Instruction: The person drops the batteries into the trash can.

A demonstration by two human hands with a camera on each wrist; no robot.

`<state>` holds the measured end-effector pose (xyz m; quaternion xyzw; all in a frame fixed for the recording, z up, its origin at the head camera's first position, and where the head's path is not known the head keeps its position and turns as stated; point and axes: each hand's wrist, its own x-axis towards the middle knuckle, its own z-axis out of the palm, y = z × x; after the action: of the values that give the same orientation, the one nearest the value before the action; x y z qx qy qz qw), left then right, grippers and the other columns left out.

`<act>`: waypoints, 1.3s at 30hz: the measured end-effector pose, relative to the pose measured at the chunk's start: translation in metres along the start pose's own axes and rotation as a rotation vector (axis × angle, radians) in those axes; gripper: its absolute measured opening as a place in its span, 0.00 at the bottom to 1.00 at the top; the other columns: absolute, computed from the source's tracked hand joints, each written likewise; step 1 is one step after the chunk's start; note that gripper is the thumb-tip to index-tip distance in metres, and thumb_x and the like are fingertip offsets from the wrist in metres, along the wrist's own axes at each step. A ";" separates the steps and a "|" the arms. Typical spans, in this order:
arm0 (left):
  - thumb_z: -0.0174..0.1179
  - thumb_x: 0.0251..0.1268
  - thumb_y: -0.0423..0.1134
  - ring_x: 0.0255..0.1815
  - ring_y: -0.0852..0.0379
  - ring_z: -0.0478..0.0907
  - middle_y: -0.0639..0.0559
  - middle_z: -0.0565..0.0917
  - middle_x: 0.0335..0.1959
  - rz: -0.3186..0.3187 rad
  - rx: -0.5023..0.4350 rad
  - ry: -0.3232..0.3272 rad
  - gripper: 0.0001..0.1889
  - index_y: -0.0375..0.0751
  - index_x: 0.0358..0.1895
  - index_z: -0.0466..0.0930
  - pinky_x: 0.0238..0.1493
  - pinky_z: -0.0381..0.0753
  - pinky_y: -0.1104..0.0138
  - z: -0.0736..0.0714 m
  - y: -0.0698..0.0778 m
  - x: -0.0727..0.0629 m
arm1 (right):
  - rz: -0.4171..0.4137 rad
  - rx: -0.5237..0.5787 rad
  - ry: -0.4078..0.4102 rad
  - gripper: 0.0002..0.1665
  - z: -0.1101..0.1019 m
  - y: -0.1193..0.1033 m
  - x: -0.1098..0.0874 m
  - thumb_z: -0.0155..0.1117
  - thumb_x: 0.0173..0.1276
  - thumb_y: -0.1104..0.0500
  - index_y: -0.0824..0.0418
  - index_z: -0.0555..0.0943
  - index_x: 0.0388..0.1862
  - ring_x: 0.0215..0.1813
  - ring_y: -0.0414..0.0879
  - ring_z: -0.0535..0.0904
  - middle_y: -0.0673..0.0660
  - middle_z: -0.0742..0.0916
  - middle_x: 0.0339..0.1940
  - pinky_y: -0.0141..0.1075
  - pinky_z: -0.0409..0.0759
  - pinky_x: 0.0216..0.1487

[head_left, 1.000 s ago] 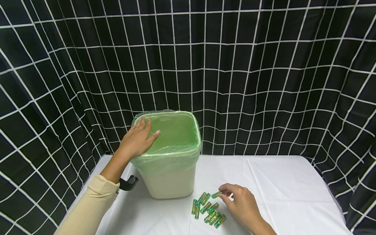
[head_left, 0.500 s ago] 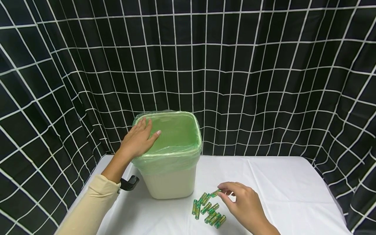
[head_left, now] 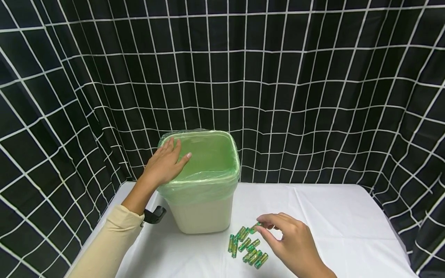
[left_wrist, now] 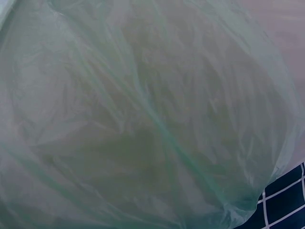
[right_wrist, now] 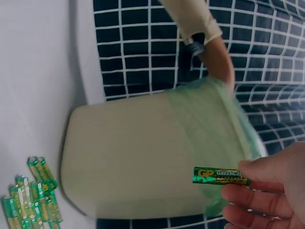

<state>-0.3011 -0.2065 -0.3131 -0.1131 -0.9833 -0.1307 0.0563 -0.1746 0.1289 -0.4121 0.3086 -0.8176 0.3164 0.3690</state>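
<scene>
The held battery (right_wrist: 214, 175) tilts more steeply than a second ago; right hand (head_left: 292, 241) pinches it near the loose batteries (head_left: 253, 245). Left hand (head_left: 163, 164), fingers straight, remains on the rim of the bin (head_left: 201, 216).

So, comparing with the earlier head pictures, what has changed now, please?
Only small changes. The back of the right hand has shifted slightly rightward, and the battery in its grip has turned to a steeper slant in the head view. Nothing was newly taken or let go. The left hand, the bin and the loose batteries stayed as they were.
</scene>
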 end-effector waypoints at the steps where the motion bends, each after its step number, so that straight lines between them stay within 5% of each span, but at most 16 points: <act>1: 0.35 0.83 0.60 0.83 0.38 0.38 0.30 0.41 0.82 -0.002 -0.001 0.000 0.40 0.30 0.81 0.44 0.81 0.39 0.48 0.000 0.000 0.000 | -0.008 0.005 0.002 0.17 -0.001 -0.002 0.001 0.83 0.49 0.63 0.50 0.87 0.37 0.31 0.35 0.83 0.38 0.87 0.30 0.23 0.74 0.29; 8: 0.36 0.83 0.59 0.83 0.38 0.39 0.30 0.41 0.81 -0.001 -0.004 0.002 0.40 0.30 0.81 0.44 0.81 0.39 0.48 -0.002 0.001 0.000 | -0.046 0.053 -0.012 0.06 -0.009 -0.013 0.011 0.75 0.65 0.54 0.51 0.88 0.39 0.32 0.35 0.83 0.39 0.87 0.31 0.24 0.78 0.32; 14: 0.37 0.83 0.59 0.83 0.38 0.39 0.30 0.42 0.81 0.003 -0.001 0.015 0.40 0.30 0.80 0.45 0.81 0.39 0.48 -0.005 -0.002 0.000 | -0.107 0.074 -0.001 0.17 -0.015 -0.023 0.026 0.62 0.76 0.44 0.54 0.87 0.38 0.31 0.36 0.84 0.42 0.88 0.30 0.26 0.80 0.33; 25: 0.35 0.83 0.60 0.83 0.38 0.39 0.29 0.41 0.81 0.006 0.001 0.022 0.40 0.29 0.80 0.45 0.81 0.39 0.49 -0.009 -0.003 0.002 | -0.191 0.127 -0.007 0.13 -0.027 -0.038 0.062 0.66 0.74 0.48 0.56 0.87 0.38 0.31 0.36 0.83 0.43 0.87 0.30 0.25 0.80 0.35; 39: 0.35 0.83 0.60 0.83 0.38 0.40 0.29 0.43 0.81 -0.001 0.001 0.012 0.40 0.29 0.80 0.45 0.81 0.39 0.49 -0.002 0.000 0.000 | -0.163 0.152 -0.070 0.06 -0.041 -0.047 0.089 0.75 0.65 0.59 0.57 0.86 0.39 0.31 0.35 0.84 0.42 0.89 0.30 0.22 0.78 0.28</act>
<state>-0.3006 -0.2068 -0.3112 -0.1119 -0.9831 -0.1307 0.0624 -0.1713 0.1066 -0.3059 0.4118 -0.7760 0.3354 0.3402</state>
